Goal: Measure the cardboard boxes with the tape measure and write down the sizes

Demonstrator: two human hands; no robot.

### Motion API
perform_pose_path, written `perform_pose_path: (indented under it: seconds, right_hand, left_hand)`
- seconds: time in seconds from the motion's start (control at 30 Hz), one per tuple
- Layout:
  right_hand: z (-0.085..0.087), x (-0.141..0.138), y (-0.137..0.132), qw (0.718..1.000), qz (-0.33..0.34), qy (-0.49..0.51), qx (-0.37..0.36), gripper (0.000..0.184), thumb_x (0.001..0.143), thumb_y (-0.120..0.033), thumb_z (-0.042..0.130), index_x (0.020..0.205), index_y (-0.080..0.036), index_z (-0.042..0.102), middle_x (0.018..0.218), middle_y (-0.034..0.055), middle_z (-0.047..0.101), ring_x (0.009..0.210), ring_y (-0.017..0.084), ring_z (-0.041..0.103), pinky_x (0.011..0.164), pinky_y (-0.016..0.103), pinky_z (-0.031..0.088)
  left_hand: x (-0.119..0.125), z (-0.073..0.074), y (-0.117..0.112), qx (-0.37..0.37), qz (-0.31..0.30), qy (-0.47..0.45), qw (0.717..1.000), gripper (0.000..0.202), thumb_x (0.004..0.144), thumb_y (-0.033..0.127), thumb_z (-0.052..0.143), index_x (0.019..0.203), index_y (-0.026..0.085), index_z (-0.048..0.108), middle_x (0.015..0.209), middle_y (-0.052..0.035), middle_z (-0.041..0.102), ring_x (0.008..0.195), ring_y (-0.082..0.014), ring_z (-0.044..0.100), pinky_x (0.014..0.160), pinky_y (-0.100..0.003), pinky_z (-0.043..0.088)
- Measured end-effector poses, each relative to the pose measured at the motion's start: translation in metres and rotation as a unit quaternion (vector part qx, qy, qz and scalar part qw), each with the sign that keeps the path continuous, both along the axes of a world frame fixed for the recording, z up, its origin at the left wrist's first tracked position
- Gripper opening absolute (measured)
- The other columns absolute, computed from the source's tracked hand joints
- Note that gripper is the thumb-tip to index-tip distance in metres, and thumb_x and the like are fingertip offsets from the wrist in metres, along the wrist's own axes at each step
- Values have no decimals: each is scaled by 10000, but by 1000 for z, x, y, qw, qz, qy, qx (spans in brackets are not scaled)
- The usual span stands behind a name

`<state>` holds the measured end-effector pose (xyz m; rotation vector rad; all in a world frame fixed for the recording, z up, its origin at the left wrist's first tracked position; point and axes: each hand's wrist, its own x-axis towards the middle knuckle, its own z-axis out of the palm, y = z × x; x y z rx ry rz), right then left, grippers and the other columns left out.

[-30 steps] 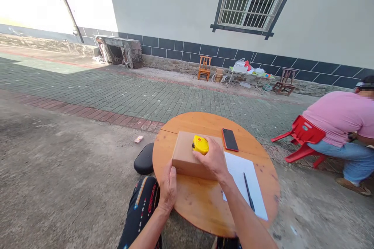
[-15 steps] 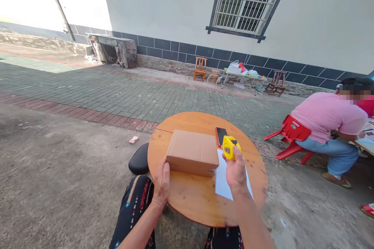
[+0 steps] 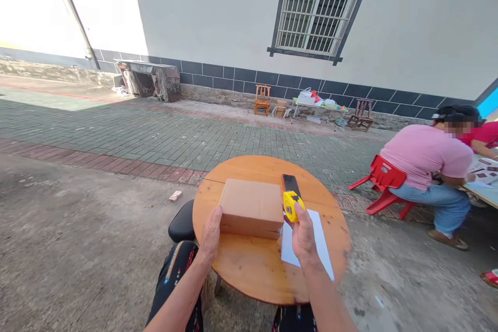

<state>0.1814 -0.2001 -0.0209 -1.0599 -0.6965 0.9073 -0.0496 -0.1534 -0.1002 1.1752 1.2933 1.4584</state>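
A closed brown cardboard box [image 3: 251, 207] lies on the round wooden table [image 3: 257, 270]. My left hand [image 3: 210, 233] rests against the box's near left corner, fingers pressed to its side. My right hand [image 3: 302, 233] is closed round a yellow tape measure [image 3: 291, 204], held upright just off the box's right end. A dark phone [image 3: 289, 183] lies behind the tape measure. A white sheet of paper [image 3: 319, 241] lies under my right hand.
A black stool seat [image 3: 182, 222] stands at the table's left. A person in a pink shirt [image 3: 428, 158] sits on a red plastic chair [image 3: 379, 181] to the right at another table. Small chairs and a low table line the far wall.
My right hand lifted the tape measure off the box top and carried it to the box's right end. My left hand stayed on the box. The view shifted slightly.
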Motion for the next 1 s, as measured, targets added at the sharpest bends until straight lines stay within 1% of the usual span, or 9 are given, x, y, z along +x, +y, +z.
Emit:
perform_pose_path:
  seconds: [0.13, 0.27, 0.37, 0.43, 0.53, 0.63, 0.7, 0.83, 1.0]
  right_hand:
    - [-5, -1, -6, 1000, -15, 17, -2, 424, 751, -535, 704, 1032, -219, 674, 949, 8, 740, 883, 209, 694, 727, 318, 552]
    - [-9, -1, -16, 1000, -10, 21, 10, 434, 778, -556, 668, 1042, -211, 672, 994, 29, 741, 926, 227, 697, 794, 362, 558]
    - [-13, 2, -32, 997, -9, 69, 13, 407, 804, -540, 649, 1046, -215, 683, 1003, 40, 752, 962, 247, 707, 856, 403, 553]
    - [-17, 6, -47, 993, -20, 117, 11, 403, 819, -535, 635, 1072, -226, 688, 1015, 50, 762, 993, 265, 714, 898, 433, 543]
    - [-26, 11, -72, 986, -40, 159, 1, 427, 827, -544, 606, 1117, -241, 686, 1059, 72, 764, 1019, 295, 718, 927, 473, 531]
    - [-36, 10, -94, 982, -57, 182, -13, 460, 832, -557, 588, 1156, -243, 678, 1119, 95, 751, 1064, 314, 703, 932, 496, 533]
    - [-42, 5, -105, 978, -69, 194, -19, 472, 835, -547, 596, 1190, -244, 665, 1156, 98, 738, 1096, 311, 689, 928, 490, 542]
    - [-46, -11, -107, 973, -107, 204, -9, 449, 817, -476, 651, 1225, -289, 646, 1236, 39, 706, 1148, 262, 659, 904, 404, 565]
    - [-43, -15, -77, 975, -107, 192, -6, 470, 798, -459, 668, 1235, -287, 637, 1279, 23, 680, 1111, 245, 661, 804, 355, 578]
  left_hand:
    - [0, 6, -10, -21, -28, -13, 999, 577, 964, 562, 407, 1300, 147, 623, 1379, -122, 608, 1341, -275, 509, 1173, -466, 333]
    - [-2, 13, -22, -12, -39, -20, 999, 584, 947, 573, 414, 1299, 157, 623, 1389, -103, 603, 1364, -268, 480, 1184, -436, 322]
    - [-7, 13, -38, -3, -42, -23, 999, 582, 925, 588, 448, 1289, 172, 630, 1371, -89, 620, 1355, -280, 486, 1172, -433, 339]
    - [-13, 7, -53, 1, -39, -20, 999, 555, 915, 578, 484, 1277, 187, 640, 1350, -79, 635, 1338, -290, 501, 1144, -424, 380]
    - [-23, -11, -79, -1, -8, -4, 1000, 519, 893, 543, 549, 1284, 210, 628, 1334, -67, 644, 1297, -291, 537, 1094, -404, 441]
    - [-27, -30, -102, -16, 12, 15, 1000, 572, 855, 496, 619, 1355, 227, 552, 1358, -70, 620, 1284, -292, 548, 1080, -406, 453]
    - [-26, -37, -113, -25, 15, 31, 999, 612, 811, 490, 666, 1347, 219, 548, 1347, -82, 624, 1286, -309, 542, 1076, -415, 450]
    - [-20, -37, -115, -24, 2, 41, 999, 592, 792, 496, 676, 1293, 202, 563, 1250, -86, 667, 1224, -307, 579, 1043, -410, 468]
    - [-13, -26, -90, -15, 7, 44, 999, 541, 804, 476, 660, 1258, 191, 586, 1203, -88, 687, 1173, -304, 611, 987, -400, 495]
